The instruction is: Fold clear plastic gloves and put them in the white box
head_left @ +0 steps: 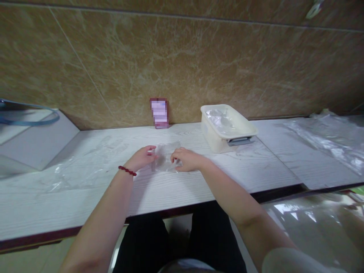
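A small clear plastic bag (164, 157) lies flat on the white wood-grain table in front of me. At its left edge is my left hand (141, 158), a dark red bead bracelet on its wrist. The fingers are slightly bent and apart, with the tips touching or nearly touching the film. My right hand (188, 159) is over the bag's right side, its fingers curled toward the thumb. A bit of clear film shows between them, though the exact contact is hard to make out.
Behind the right hand stands a cream plastic box (210, 132) with a grey latch, holding clear plastic pieces. A phone (159, 113) leans against the tiled wall. Clear film (335, 132) lies far right, more film (82, 167) at left. A white angled container (36, 144) stands at far left.
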`<state>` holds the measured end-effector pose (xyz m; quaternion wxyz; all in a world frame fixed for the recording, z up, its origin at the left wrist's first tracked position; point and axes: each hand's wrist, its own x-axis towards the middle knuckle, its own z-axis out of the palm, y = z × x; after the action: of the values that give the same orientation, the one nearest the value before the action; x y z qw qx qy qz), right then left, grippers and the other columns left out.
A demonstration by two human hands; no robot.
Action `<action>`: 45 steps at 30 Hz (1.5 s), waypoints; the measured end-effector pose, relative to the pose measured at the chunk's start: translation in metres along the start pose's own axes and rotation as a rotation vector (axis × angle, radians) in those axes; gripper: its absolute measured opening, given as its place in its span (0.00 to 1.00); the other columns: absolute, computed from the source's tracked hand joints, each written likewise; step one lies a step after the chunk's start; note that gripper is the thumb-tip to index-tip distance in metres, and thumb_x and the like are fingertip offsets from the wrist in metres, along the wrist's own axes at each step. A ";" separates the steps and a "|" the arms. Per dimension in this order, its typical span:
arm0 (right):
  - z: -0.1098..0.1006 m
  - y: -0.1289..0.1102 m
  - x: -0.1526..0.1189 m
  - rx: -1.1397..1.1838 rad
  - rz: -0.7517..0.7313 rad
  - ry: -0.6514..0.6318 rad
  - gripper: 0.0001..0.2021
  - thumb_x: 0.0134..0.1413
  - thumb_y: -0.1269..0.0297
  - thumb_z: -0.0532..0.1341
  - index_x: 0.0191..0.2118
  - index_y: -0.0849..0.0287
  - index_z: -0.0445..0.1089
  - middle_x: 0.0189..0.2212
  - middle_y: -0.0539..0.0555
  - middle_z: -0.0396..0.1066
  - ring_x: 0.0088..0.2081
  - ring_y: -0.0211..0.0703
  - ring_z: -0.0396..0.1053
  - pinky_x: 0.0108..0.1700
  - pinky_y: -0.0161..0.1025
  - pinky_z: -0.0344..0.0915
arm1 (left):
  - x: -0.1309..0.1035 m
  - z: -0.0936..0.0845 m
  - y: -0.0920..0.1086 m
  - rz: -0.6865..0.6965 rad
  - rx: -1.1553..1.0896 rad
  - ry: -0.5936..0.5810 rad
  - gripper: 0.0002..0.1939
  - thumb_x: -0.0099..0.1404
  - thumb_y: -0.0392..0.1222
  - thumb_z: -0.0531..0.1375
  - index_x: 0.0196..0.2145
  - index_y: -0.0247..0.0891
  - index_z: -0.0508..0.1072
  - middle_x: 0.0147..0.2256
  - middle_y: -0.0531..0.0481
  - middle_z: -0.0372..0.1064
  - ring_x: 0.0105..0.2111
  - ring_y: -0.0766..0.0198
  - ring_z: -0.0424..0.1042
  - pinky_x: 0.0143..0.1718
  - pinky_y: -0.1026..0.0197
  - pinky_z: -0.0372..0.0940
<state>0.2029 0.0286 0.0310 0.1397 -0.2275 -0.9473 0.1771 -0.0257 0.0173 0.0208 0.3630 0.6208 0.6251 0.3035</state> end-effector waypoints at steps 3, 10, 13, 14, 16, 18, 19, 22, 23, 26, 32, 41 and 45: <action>0.001 0.005 0.000 -0.002 0.013 -0.002 0.08 0.40 0.71 0.60 0.32 0.59 0.66 0.30 0.51 0.63 0.35 0.38 0.59 0.42 0.37 0.53 | -0.013 -0.010 0.005 0.203 0.154 -0.060 0.19 0.41 0.45 0.64 0.35 0.41 0.72 0.39 0.47 0.67 0.42 0.54 0.64 0.45 0.56 0.56; 0.001 0.000 0.000 0.012 0.018 0.031 0.11 0.40 0.61 0.62 0.32 0.60 0.65 0.29 0.51 0.63 0.33 0.38 0.59 0.39 0.37 0.54 | -0.037 -0.002 0.007 0.481 0.296 -0.251 0.14 0.47 0.44 0.62 0.34 0.45 0.73 0.40 0.48 0.67 0.42 0.56 0.63 0.48 0.56 0.53; 0.001 -0.004 0.000 0.010 -0.016 0.017 0.14 0.38 0.58 0.63 0.32 0.59 0.64 0.29 0.51 0.62 0.33 0.38 0.58 0.39 0.37 0.54 | -0.036 0.010 0.003 0.530 0.344 -0.182 0.07 0.49 0.42 0.60 0.30 0.45 0.74 0.38 0.48 0.68 0.40 0.57 0.64 0.46 0.56 0.55; 0.001 -0.005 0.000 0.007 -0.024 0.013 0.14 0.38 0.59 0.63 0.32 0.60 0.64 0.29 0.50 0.62 0.33 0.38 0.58 0.39 0.37 0.54 | -0.035 0.013 0.002 0.545 0.374 -0.164 0.06 0.50 0.42 0.60 0.29 0.45 0.74 0.38 0.48 0.68 0.39 0.57 0.64 0.45 0.56 0.55; 0.001 -0.006 0.000 0.004 -0.040 0.006 0.15 0.37 0.59 0.64 0.32 0.60 0.64 0.29 0.50 0.62 0.33 0.38 0.58 0.39 0.37 0.54 | -0.035 0.019 0.002 0.571 0.442 -0.136 0.06 0.53 0.41 0.57 0.29 0.44 0.73 0.36 0.48 0.68 0.38 0.58 0.65 0.43 0.56 0.56; 0.001 -0.007 0.001 0.003 -0.055 0.005 0.14 0.37 0.61 0.64 0.33 0.60 0.64 0.30 0.51 0.62 0.34 0.39 0.58 0.39 0.37 0.54 | -0.035 0.024 0.002 0.589 0.498 -0.103 0.07 0.55 0.40 0.55 0.30 0.43 0.73 0.33 0.48 0.69 0.35 0.59 0.65 0.40 0.57 0.58; 0.001 -0.007 0.001 0.003 -0.060 0.009 0.14 0.37 0.62 0.63 0.34 0.60 0.65 0.30 0.51 0.63 0.34 0.39 0.58 0.40 0.37 0.54 | -0.036 0.026 0.003 0.596 0.518 -0.087 0.07 0.56 0.40 0.54 0.30 0.42 0.72 0.32 0.48 0.69 0.34 0.59 0.65 0.39 0.58 0.58; 0.001 -0.007 0.002 0.000 -0.071 0.014 0.11 0.40 0.69 0.61 0.35 0.61 0.66 0.32 0.52 0.64 0.36 0.39 0.59 0.42 0.37 0.54 | -0.038 0.029 0.004 0.613 0.565 -0.079 0.08 0.57 0.39 0.53 0.29 0.40 0.71 0.29 0.48 0.68 0.32 0.61 0.66 0.36 0.59 0.59; 0.001 -0.006 0.002 -0.002 -0.076 0.006 0.10 0.40 0.70 0.60 0.34 0.61 0.67 0.31 0.52 0.64 0.36 0.39 0.59 0.43 0.37 0.53 | -0.038 0.029 0.004 0.627 0.579 -0.092 0.08 0.57 0.39 0.52 0.29 0.39 0.71 0.30 0.48 0.68 0.32 0.62 0.66 0.36 0.60 0.59; 0.001 -0.002 0.002 -0.008 -0.080 -0.035 0.07 0.41 0.72 0.58 0.31 0.61 0.70 0.29 0.52 0.65 0.35 0.38 0.60 0.44 0.38 0.53 | -0.038 0.027 0.001 0.680 0.604 -0.127 0.10 0.58 0.39 0.51 0.32 0.38 0.72 0.32 0.49 0.69 0.33 0.63 0.66 0.38 0.60 0.60; 0.004 0.011 0.002 -0.023 -0.048 -0.044 0.08 0.42 0.71 0.58 0.30 0.58 0.73 0.25 0.51 0.64 0.30 0.36 0.61 0.41 0.36 0.55 | -0.034 0.017 -0.018 0.751 0.631 -0.163 0.13 0.60 0.41 0.50 0.40 0.40 0.71 0.40 0.49 0.69 0.42 0.63 0.66 0.45 0.58 0.59; -0.001 0.022 -0.001 -0.017 -0.022 -0.150 0.12 0.42 0.73 0.57 0.33 0.55 0.74 0.22 0.50 0.64 0.27 0.34 0.61 0.37 0.34 0.57 | -0.037 -0.003 -0.033 0.842 0.659 -0.243 0.18 0.61 0.39 0.49 0.50 0.44 0.62 0.49 0.51 0.63 0.52 0.63 0.56 0.51 0.57 0.53; -0.002 0.023 -0.002 -0.012 -0.024 -0.174 0.12 0.42 0.71 0.57 0.34 0.55 0.74 0.23 0.50 0.64 0.26 0.34 0.60 0.34 0.32 0.57 | -0.032 -0.009 -0.032 0.923 0.614 -0.128 0.13 0.59 0.40 0.53 0.42 0.40 0.69 0.42 0.48 0.69 0.46 0.64 0.63 0.46 0.61 0.59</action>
<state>0.2144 0.0469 0.0238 0.0577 -0.2007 -0.9596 0.1886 -0.0519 -0.0158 0.0013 0.0319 0.9245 0.3250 0.1966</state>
